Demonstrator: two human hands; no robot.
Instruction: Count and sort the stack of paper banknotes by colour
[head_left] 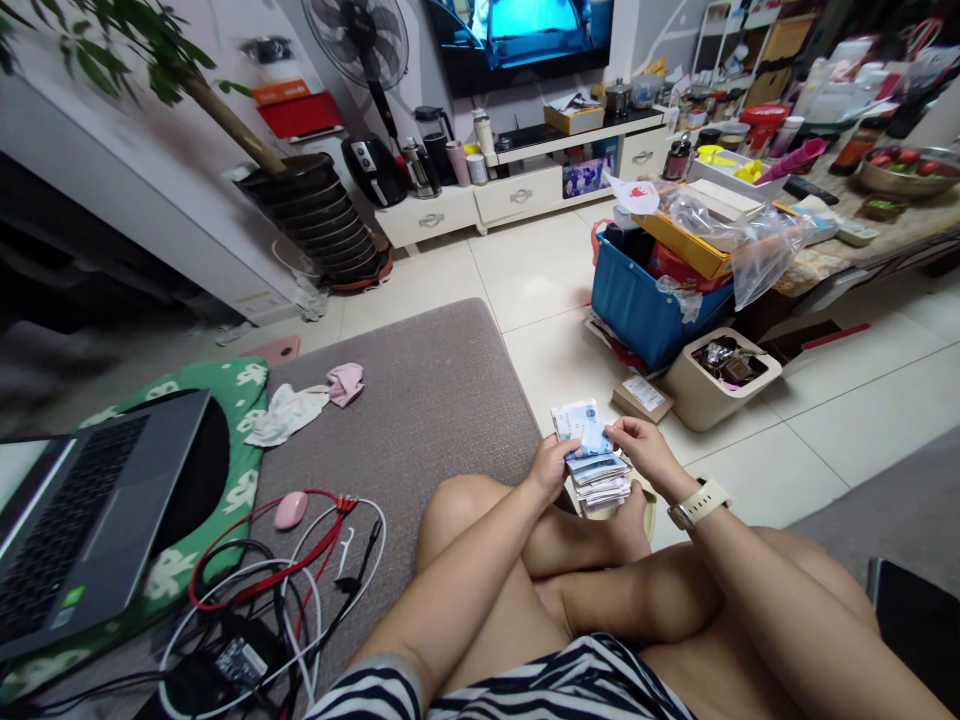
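My left hand (553, 466) is closed on the left edge of a light blue and white printed packet (583, 425), its thumb across the front. With pinched fingers my right hand (643, 447) grips the packet's right side. Below the packet sits a stack of flat, folded white and blue pieces (602, 482), close to my crossed legs and foot. Under the stack shows part of a beige object (651, 512), mostly hidden by my foot. A pale watch (699, 503) is on my right wrist. The print on the packet is too small to read.
The grey padded seat (420, 400) holds a laptop (97, 500) on a green cushion (244, 490), tangled cables (300, 570), a pink case (290, 510) and cloths (292, 412). On the floor stand a beige bin (686, 385), a small carton (642, 398) and a full blue crate (637, 300).
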